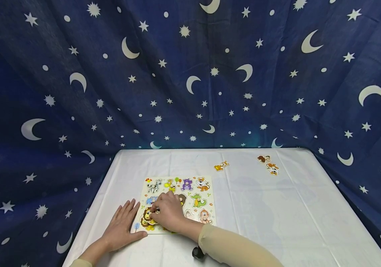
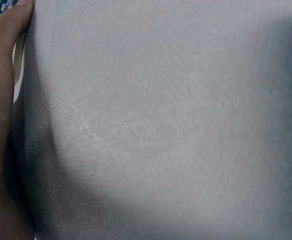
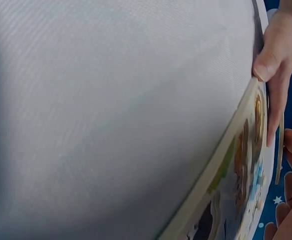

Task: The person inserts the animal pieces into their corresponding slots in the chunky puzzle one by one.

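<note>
A flat animal puzzle board (image 1: 191,202) lies on the white table. Over its lower-left corner my right hand (image 1: 169,210) pinches a thin lion puzzle piece (image 1: 148,214), which overlaps the lion picture printed beneath. In the right wrist view the piece (image 3: 280,150) shows edge-on, held off the board, between thumb and finger. My left hand (image 1: 120,226) rests with straight, spread fingers along the board's left side, its thumb at the lower-left corner. Only the thumb side of that hand (image 2: 3,45) shows in the left wrist view. The right hand and forearm hide part of the board's middle and lower row.
An orange animal piece (image 1: 221,166) lies beyond the board. Farther right, a brown piece (image 1: 264,159) and an orange-and-white piece (image 1: 272,169) lie close together. A small black object (image 1: 197,253) shows by the right sleeve. A star-and-moon cloth (image 1: 190,92) hangs behind the table.
</note>
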Available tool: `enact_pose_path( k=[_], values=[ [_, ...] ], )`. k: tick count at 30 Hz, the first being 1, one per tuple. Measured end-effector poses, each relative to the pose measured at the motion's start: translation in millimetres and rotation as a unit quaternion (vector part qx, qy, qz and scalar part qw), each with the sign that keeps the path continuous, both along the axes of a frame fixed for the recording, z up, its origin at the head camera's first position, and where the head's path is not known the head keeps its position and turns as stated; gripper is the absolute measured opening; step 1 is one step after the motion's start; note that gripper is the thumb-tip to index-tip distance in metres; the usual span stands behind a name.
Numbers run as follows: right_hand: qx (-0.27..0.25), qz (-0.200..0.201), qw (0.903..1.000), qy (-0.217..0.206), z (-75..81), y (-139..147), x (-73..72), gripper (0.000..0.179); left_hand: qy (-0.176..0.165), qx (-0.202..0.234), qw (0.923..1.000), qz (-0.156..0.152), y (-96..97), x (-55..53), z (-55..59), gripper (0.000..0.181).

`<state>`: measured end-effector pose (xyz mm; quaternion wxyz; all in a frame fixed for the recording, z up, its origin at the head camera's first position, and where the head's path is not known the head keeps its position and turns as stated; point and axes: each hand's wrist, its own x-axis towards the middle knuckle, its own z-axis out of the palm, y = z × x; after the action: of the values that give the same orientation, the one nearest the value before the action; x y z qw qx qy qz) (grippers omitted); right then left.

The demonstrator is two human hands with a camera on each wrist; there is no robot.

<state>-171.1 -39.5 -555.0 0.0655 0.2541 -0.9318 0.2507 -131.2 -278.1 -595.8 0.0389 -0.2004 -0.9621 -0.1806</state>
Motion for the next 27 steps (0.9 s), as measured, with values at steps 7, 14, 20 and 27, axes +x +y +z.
enact_pose_path(
  k=[7,14,20,27],
  values=[
    [0.022,0.001,0.9998,0.001,-6.1,-6.1,1.1,0.008,-0.026,-0.007,0.9996,0.006,0.1,-0.8,2.6,0.11],
    [0.029,0.006,0.9994,0.015,-9.7,-10.0,4.6,0.009,-0.027,-0.008,0.9996,0.007,1.4,0.5,5.6,0.109],
    [0.038,0.001,0.9991,0.016,-12.4,-14.0,5.8,0.01,-0.031,-0.008,0.9995,0.008,1.6,0.2,6.3,0.109],
    [0.038,0.003,0.999,0.023,-13.8,-16.6,7.0,0.01,-0.033,-0.007,0.9994,0.007,1.5,-0.2,6.3,0.109]
  ],
)
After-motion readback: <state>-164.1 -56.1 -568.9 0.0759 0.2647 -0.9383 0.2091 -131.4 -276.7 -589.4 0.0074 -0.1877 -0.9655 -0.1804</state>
